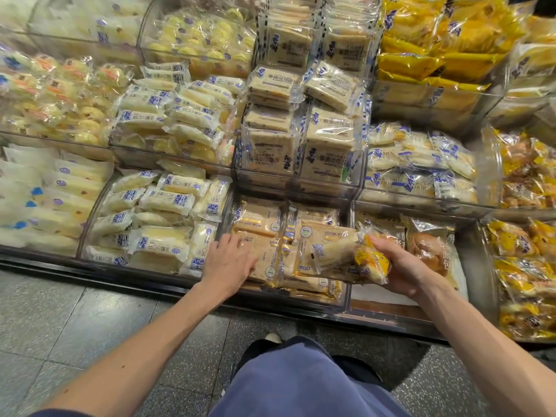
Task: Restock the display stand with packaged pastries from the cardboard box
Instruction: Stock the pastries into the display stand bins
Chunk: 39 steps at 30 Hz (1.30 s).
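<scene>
Right hand (pixel 403 266) was gripping a small bunch of pastries: a pale blue-printed packet (pixel 334 251) and, tucked nearer the palm, a yellow-printed packet (pixel 373 261). Fingers were curled under and the thumb was on top. The bunch's long axis ran roughly left-right, with the free end poking out toward the left hand (pixel 228 260). That hand lay flat with its fingers spread on the tan sliced-cake packets (pixel 258 219) in the bottom centre compartment (pixel 349 296), not gripping anything.

So the stock sat in the right hand, hovering over the right side of that compartment, with the left hand close but not touching it.

The held packets didn't match the tan ones below, so my guess is they belonged in another bin. The blue-printed rolls (pixel 168 203) one compartment to the left looked closest, which would mean going across the left arm.

Room was tight, since that bin was heaped up to its clear wall. The bin with the round bun packet (pixel 427 248) had bare liner at the front. The cardboard box wasn't in view.
</scene>
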Each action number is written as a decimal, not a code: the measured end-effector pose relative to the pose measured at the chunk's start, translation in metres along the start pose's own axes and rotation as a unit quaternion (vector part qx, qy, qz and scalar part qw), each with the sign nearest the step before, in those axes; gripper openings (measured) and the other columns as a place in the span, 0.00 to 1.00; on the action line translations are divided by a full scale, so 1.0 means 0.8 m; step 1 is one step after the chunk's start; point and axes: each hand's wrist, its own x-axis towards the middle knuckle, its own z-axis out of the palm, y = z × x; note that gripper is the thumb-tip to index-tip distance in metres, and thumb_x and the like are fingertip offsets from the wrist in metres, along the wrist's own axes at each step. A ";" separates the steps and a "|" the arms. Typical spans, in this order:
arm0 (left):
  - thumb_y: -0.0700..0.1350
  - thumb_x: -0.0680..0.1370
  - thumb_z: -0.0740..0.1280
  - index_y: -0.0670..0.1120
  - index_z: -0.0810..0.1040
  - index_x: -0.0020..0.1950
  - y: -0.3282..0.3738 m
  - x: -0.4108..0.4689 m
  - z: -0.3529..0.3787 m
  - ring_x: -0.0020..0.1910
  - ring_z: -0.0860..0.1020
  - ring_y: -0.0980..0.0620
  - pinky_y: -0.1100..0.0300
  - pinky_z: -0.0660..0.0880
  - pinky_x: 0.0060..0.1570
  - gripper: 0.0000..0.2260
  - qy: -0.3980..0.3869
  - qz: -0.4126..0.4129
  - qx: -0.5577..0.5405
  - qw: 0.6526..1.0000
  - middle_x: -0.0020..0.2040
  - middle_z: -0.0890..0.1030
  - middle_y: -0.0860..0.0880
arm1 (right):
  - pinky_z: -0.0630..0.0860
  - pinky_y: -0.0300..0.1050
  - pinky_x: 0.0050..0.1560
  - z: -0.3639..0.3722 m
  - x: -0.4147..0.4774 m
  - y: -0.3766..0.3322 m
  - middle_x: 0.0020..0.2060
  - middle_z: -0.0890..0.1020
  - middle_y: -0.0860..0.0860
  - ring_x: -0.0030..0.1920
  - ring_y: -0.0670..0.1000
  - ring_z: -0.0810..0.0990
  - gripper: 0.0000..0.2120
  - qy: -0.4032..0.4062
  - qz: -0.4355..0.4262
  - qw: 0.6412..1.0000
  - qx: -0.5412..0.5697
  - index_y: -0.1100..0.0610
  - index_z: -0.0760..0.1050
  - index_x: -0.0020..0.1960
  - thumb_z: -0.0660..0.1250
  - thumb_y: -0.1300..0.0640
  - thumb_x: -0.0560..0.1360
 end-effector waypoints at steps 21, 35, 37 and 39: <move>0.47 0.84 0.58 0.33 0.72 0.65 0.013 0.045 -0.082 0.53 0.82 0.42 0.49 0.79 0.54 0.18 -0.170 -0.164 -0.664 0.710 0.52 0.83 0.40 | 0.83 0.60 0.41 -0.029 -0.001 0.003 0.51 0.84 0.64 0.49 0.62 0.86 0.55 0.052 -0.008 0.993 0.105 0.62 0.75 0.62 0.89 0.48 0.39; 0.32 0.80 0.61 0.42 0.69 0.66 -0.004 0.068 -0.109 0.52 0.82 0.38 0.44 0.81 0.48 0.15 -0.089 -0.164 -0.656 0.731 0.57 0.79 0.38 | 0.84 0.58 0.41 -0.025 0.005 0.008 0.51 0.85 0.62 0.49 0.61 0.86 0.53 0.061 -0.010 0.993 0.098 0.60 0.76 0.59 0.88 0.47 0.38; 0.29 0.79 0.60 0.45 0.64 0.69 0.000 0.064 -0.105 0.50 0.81 0.42 0.46 0.83 0.45 0.21 -0.054 -0.206 -0.697 0.685 0.57 0.76 0.42 | 0.84 0.58 0.41 -0.022 0.007 0.007 0.50 0.85 0.62 0.48 0.61 0.86 0.52 0.059 -0.013 0.993 0.097 0.60 0.77 0.59 0.88 0.47 0.38; 0.28 0.79 0.60 0.55 0.61 0.73 0.006 0.054 -0.088 0.48 0.81 0.44 0.49 0.84 0.44 0.30 -0.041 -0.211 -0.687 0.694 0.61 0.71 0.46 | 0.84 0.58 0.43 -0.021 0.009 0.007 0.50 0.85 0.62 0.48 0.60 0.86 0.52 0.056 -0.015 0.994 0.092 0.59 0.77 0.59 0.88 0.47 0.38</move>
